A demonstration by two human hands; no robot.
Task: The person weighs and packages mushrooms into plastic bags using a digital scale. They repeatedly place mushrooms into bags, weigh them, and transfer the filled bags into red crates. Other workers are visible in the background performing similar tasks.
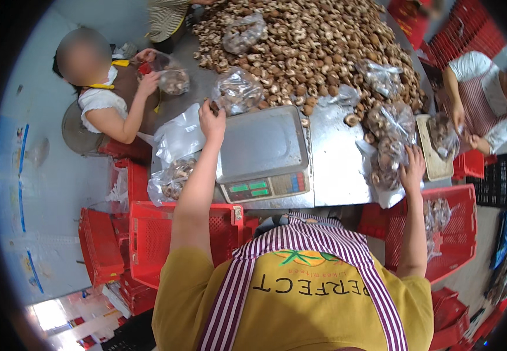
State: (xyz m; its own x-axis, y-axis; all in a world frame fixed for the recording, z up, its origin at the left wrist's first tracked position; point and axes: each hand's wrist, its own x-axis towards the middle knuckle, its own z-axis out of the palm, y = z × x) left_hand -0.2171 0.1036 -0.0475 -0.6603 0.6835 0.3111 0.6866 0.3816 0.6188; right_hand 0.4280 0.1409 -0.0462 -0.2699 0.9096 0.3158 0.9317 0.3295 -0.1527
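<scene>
My left hand (212,119) is at the left rear corner of a digital scale (262,142), its fingers closed around what looks like a dark mushroom. Just beyond it lies a clear bag of mushrooms (237,90). The scale's metal pan is bare and its green displays are lit. On the right, my right hand (412,169) rests against a filled clear bag of mushrooms (387,164), fingers spread along its side. Another tied bag (391,120) lies behind that one. A large heap of loose mushrooms (306,48) covers the back of the metal table (339,175).
Flat plastic bags (181,136) and a mushroom bag (174,180) lie left of the scale. Red crates (148,245) stand below the table; the right crate (459,245) holds bags. Co-workers handle bags at both sides. A shallow tray (437,169) is at the right.
</scene>
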